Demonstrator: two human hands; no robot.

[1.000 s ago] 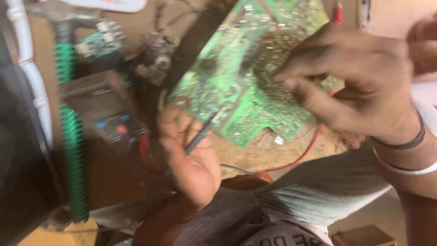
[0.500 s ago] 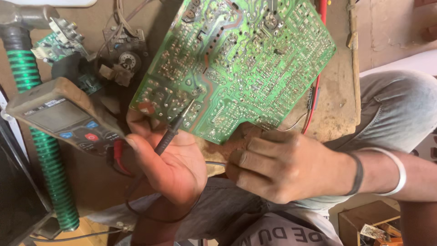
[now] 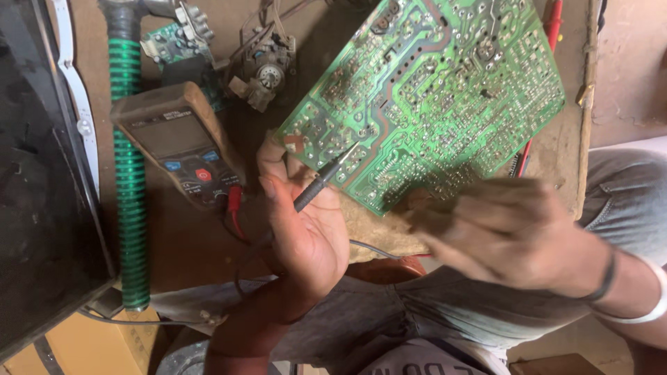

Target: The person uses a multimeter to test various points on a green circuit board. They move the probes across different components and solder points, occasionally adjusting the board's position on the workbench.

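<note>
- left hand (image 3: pixel 306 236) has a closed grip on a black probe (image 3: pixel 321 182); tip sits on the solder side of the green circuit board (image 3: pixel 431 97)
- right hand (image 3: pixel 500 232) is blurred at the board's near edge; can't tell its grip
- board lies tilted on the worktop (image 3: pixel 187 243); multimeter (image 3: pixel 182 149) just left, green hose (image 3: pixel 128 167) beside it

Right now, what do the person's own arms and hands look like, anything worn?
Both hands are bare, no gloves or sleeves. The right hand is motion-blurred; its wrist carries a thin dark band and, further up the forearm, a white bangle. The left hand and wrist show nothing worn.
</note>
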